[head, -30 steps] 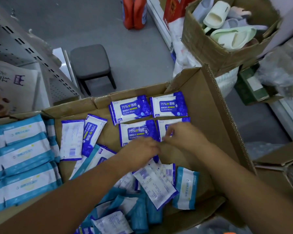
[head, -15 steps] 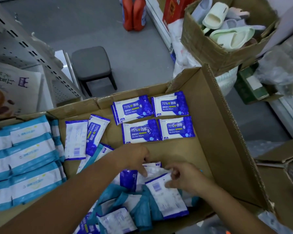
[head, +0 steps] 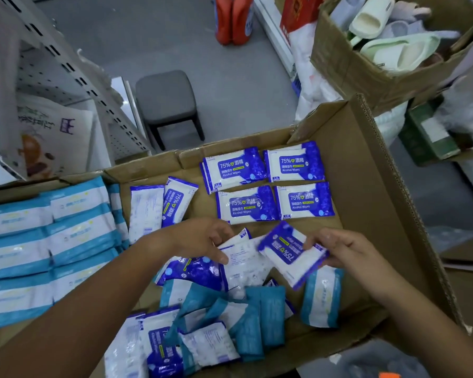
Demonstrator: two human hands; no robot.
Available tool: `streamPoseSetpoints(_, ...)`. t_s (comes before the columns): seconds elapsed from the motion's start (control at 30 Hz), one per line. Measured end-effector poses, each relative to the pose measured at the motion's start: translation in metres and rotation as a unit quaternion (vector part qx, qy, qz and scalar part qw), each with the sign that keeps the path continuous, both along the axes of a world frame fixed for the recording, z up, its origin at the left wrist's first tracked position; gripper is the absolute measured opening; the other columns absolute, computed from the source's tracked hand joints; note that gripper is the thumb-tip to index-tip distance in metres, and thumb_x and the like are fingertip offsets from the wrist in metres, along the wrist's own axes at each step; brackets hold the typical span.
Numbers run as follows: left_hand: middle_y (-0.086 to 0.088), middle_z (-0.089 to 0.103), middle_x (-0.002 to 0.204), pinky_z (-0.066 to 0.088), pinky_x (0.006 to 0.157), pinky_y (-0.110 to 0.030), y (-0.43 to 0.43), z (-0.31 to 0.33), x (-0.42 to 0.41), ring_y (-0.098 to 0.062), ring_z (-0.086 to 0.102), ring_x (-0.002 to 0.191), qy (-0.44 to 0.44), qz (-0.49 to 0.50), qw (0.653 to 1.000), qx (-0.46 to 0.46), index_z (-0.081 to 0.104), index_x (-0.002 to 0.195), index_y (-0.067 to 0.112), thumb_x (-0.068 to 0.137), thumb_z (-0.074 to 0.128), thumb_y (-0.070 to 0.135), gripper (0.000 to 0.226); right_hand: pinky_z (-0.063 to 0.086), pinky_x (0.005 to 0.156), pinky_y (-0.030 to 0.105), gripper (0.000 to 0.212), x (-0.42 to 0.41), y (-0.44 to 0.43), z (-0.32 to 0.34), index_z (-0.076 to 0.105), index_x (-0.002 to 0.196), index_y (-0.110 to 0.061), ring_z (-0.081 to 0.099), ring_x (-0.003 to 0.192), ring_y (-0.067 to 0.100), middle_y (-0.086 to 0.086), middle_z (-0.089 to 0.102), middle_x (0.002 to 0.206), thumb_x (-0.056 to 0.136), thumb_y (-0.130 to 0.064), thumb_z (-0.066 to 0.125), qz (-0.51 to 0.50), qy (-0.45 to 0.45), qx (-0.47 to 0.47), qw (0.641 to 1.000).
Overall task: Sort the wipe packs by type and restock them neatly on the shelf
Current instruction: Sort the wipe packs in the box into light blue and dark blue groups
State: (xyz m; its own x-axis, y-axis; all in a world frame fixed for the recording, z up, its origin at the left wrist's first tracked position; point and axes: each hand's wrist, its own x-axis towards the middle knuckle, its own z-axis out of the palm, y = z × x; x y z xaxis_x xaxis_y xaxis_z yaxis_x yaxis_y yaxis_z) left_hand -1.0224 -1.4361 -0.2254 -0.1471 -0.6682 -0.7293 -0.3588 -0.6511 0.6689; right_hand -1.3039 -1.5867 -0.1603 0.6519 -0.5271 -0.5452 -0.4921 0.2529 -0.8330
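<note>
Inside cardboard box (head: 366, 203), wipe packs (head: 241, 170), grey floor (head: 230, 83)

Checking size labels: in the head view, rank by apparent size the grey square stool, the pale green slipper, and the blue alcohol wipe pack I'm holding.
Largest: grey square stool.
Then pale green slipper and blue alcohol wipe pack: look alike; pack is nearer, so unranked.

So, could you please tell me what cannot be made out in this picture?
Head view throughout.
Teal-striped packs: print too blurred to read.
Face-down pack: partly covered by the left hand holding it; label print too small.
Alcohol wipes pack in the right hand: motion-blurred, one end behind that hand.
Lowest packs: cut off by the bottom edge.
</note>
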Motion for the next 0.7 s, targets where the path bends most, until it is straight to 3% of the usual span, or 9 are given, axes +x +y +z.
streamPoseSetpoints(0.03, 0.006, 0.075, 0.105, 0.058, 0.088, -0.035, 0.002, 0.003, 0.004, -0.011, 0.07, 0.097, 0.007, 0.005, 1.0, 0.004, 0.064, 0.116, 0.028, 0.075, 0.087, 0.021, 0.047, 0.051, 0.062, 0.018, 0.059, 0.0, 0.001, 0.001, 0.07, 0.08, -0.005, 0.064, 0.068, 0.008, 0.002, 0.07, 0.073, 0.078, -0.064, 0.067, -0.009, 0.001, -0.01, 1.0)
streamPoseSetpoints(0.1, 0.006, 0.076, 0.102, 0.058, 0.086, -0.041, 0.005, 0.008, 0.013, -0.012, 0.072, 0.095, 0.025, -0.001, 0.999, 0.02, 0.065, 0.12, 0.03, 0.076, 0.087, 0.021, 0.05, 0.047, 0.052, 0.017, 0.046, -0.002, 0.003, -0.001, 0.056, 0.075, 0.0, 0.064, 0.065, 0.005, -0.003, 0.064, 0.062, 0.077, -0.042, 0.077, -0.02, 0.008, 0.003, 1.0)
streamPoseSetpoints(0.17, 0.005, 0.077, 0.102, 0.056, 0.089, -0.05, 0.009, 0.012, 0.02, -0.018, 0.073, 0.096, 0.036, -0.012, 0.999, 0.036, 0.065, 0.122, 0.029, 0.077, 0.085, 0.024, 0.05, 0.053, 0.052, 0.023, 0.033, -0.003, 0.004, -0.007, 0.046, 0.08, -0.005, 0.073, 0.075, 0.017, -0.001, 0.069, 0.068, 0.074, -0.017, 0.076, -0.027, 0.013, 0.045, 0.999)
streamPoseSetpoints(0.23, 0.002, 0.077, 0.104, 0.054, 0.095, -0.053, 0.015, 0.016, 0.027, -0.021, 0.073, 0.099, 0.048, -0.017, 0.997, 0.052, 0.066, 0.124, 0.027, 0.079, 0.084, 0.024, 0.048, 0.059, 0.059, 0.031, 0.034, -0.002, 0.005, -0.011, 0.053, 0.098, -0.008, 0.075, 0.083, 0.028, 0.009, 0.075, 0.084, 0.073, -0.013, 0.076, -0.042, 0.017, 0.098, 0.994)
streamPoseSetpoints(0.3, -0.001, 0.076, 0.108, 0.055, 0.097, -0.049, 0.02, 0.021, 0.032, -0.023, 0.072, 0.103, 0.066, -0.02, 0.995, 0.068, 0.066, 0.124, 0.025, 0.083, 0.08, 0.02, 0.043, 0.061, 0.068, 0.033, 0.045, 0.001, 0.008, -0.014, 0.064, 0.114, -0.02, 0.074, 0.088, 0.028, 0.015, 0.076, 0.098, 0.073, -0.02, 0.082, -0.045, 0.007, 0.142, 0.989)
streamPoseSetpoints(0.37, -0.001, 0.075, 0.114, 0.055, 0.098, -0.045, 0.025, 0.026, 0.037, -0.022, 0.07, 0.107, 0.062, -0.017, 0.995, 0.076, 0.066, 0.125, 0.026, 0.087, 0.077, 0.021, 0.04, 0.061, 0.074, 0.03, 0.042, 0.005, 0.012, -0.019, 0.072, 0.109, -0.02, 0.074, 0.089, 0.022, 0.012, 0.076, 0.104, 0.069, -0.021, 0.086, -0.039, 0.011, 0.157, 0.987)
streamPoseSetpoints(0.47, 0.009, 0.073, 0.116, 0.054, 0.098, -0.048, 0.032, 0.031, 0.047, -0.015, 0.069, 0.108, 0.036, -0.005, 0.996, 0.082, 0.066, 0.121, 0.035, 0.083, 0.077, 0.034, 0.04, 0.06, 0.073, 0.028, 0.031, 0.013, 0.011, -0.022, 0.07, 0.106, -0.011, 0.074, 0.084, 0.018, 0.008, 0.077, 0.102, 0.076, -0.003, 0.074, -0.039, 0.045, 0.149, 0.987)
streamPoseSetpoints(0.6, 0.008, 0.074, 0.112, 0.054, 0.099, -0.048, 0.035, 0.038, 0.051, -0.015, 0.07, 0.105, 0.011, 0.031, 0.997, 0.073, 0.065, 0.114, 0.028, 0.082, 0.073, 0.022, 0.034, 0.06, 0.068, 0.028, 0.028, 0.019, 0.001, -0.023, 0.068, 0.103, -0.007, 0.073, 0.08, 0.019, 0.013, 0.076, 0.102, 0.08, 0.008, 0.07, -0.018, 0.074, 0.148, 0.986)
streamPoseSetpoints(0.7, 0.001, 0.075, 0.106, 0.057, 0.091, -0.052, 0.036, 0.039, 0.051, -0.021, 0.072, 0.098, 0.014, 0.079, 0.995, 0.064, 0.056, 0.109, 0.023, 0.087, 0.067, 0.006, 0.03, 0.06, 0.065, 0.029, 0.037, 0.024, -0.005, -0.023, 0.063, 0.11, -0.003, 0.073, 0.08, 0.021, 0.017, 0.075, 0.104, 0.078, 0.012, 0.072, -0.01, 0.076, 0.152, 0.985)
